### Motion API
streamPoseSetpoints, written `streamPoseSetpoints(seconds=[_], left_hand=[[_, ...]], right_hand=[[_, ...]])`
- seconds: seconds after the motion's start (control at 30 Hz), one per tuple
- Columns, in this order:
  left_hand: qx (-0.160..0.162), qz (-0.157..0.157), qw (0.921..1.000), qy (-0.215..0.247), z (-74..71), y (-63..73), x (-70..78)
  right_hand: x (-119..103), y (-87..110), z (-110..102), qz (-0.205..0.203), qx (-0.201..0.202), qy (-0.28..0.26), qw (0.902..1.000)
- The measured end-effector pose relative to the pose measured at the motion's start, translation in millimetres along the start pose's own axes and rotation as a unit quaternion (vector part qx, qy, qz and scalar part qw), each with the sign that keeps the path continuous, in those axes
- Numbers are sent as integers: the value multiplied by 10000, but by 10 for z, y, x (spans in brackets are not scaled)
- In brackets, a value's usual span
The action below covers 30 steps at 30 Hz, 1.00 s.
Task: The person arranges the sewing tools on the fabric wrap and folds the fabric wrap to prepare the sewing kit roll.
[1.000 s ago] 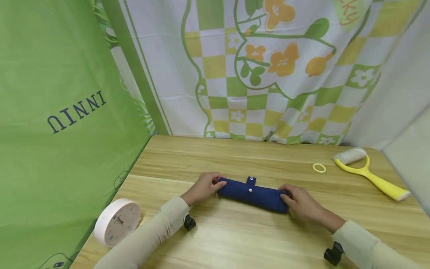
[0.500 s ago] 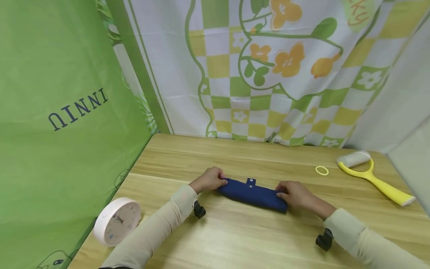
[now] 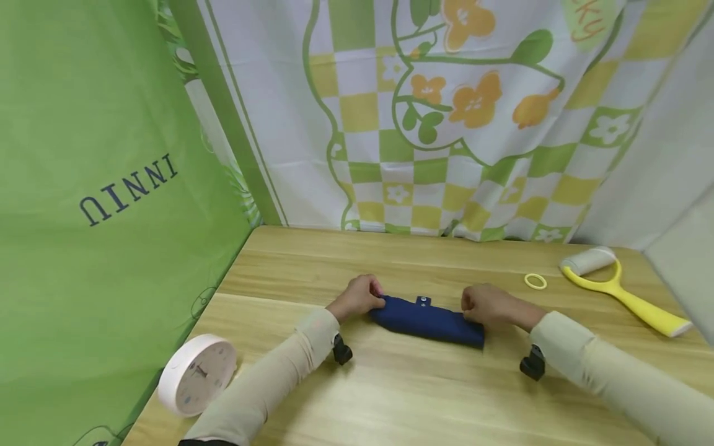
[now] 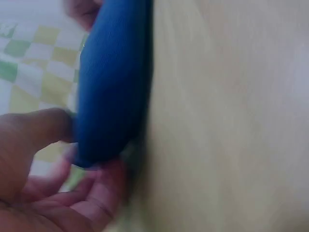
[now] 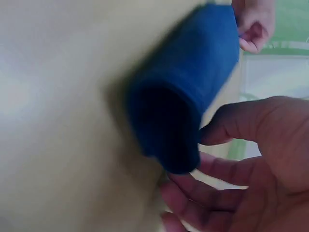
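Observation:
A navy blue rolled cloth (image 3: 426,322) with a short snap strap (image 3: 424,301) lies crosswise on the wooden table, strap on its far side. Two metal snaps show at the strap. My left hand (image 3: 359,295) pinches its left end; in the left wrist view the thumb (image 4: 46,128) is on one side and the fingers on the other. At the right end, my right hand (image 3: 493,305) pinches the far edge between thumb and fingers. The right wrist view looks into the roll's open, hollow end (image 5: 166,128), with the fingers (image 5: 212,193) curled under its edge.
A yellow ring (image 3: 535,282) and a yellow-handled lint roller (image 3: 630,297) lie at the back right of the table (image 3: 390,396). A round white clock (image 3: 198,375) stands at the left by my left sleeve. Printed curtains (image 3: 390,124) hang behind the table.
The roll has turned away from me, so its front snap now sits at the top edge. Both hands moved slightly with it, the right one higher over its end.

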<state>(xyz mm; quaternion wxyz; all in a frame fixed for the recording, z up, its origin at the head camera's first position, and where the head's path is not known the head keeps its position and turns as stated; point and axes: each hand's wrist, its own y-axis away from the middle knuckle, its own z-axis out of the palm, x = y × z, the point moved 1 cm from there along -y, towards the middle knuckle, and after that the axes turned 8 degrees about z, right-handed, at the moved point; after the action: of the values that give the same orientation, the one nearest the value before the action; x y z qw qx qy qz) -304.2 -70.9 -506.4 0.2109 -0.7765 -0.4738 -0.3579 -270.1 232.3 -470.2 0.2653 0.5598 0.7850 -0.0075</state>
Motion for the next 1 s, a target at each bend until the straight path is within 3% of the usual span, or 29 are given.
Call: streamPoseSetpoints(seconds=[0.03,0.13,0.23,0.33,0.4,0.5,0.57,0.6,0.63,0.83,1.0], left_hand=[[45,80,9998,-181,-9,5,30],[180,666,9949,-738,-70,37,207],[16,1564,9789,-1313,-79,79,457],[-607,2186,9523,-2043,10,130,657],[-915,2415,9246,-2799,96,153,718],[-1045,2503,8863,-3752,206,179,728],[-963,2527,8750,-4015,256,186,701],[-918,2503,8749,-4043,269,191,686],[-878,2456,8807,-3955,278,194,670],[-936,2006,9254,-3077,299,205,551],[-994,1981,9419,-2523,332,185,468]], right_hand=[[-47,-46,-45,142,73,30,9999],[-184,-201,-128,70,447,3,9990],[-318,-353,-105,-122,533,-2,9985],[-430,-473,-44,-193,362,155,9990],[-489,-533,-19,-123,236,158,9995],[-541,-598,2,11,-30,80,10000],[-550,-622,20,137,-140,-76,9998],[-551,-630,34,211,-187,-179,9994],[-551,-638,51,260,-215,-273,9991],[-524,-660,178,475,-333,-911,9942],[-462,-606,207,461,-258,-1430,9883]])
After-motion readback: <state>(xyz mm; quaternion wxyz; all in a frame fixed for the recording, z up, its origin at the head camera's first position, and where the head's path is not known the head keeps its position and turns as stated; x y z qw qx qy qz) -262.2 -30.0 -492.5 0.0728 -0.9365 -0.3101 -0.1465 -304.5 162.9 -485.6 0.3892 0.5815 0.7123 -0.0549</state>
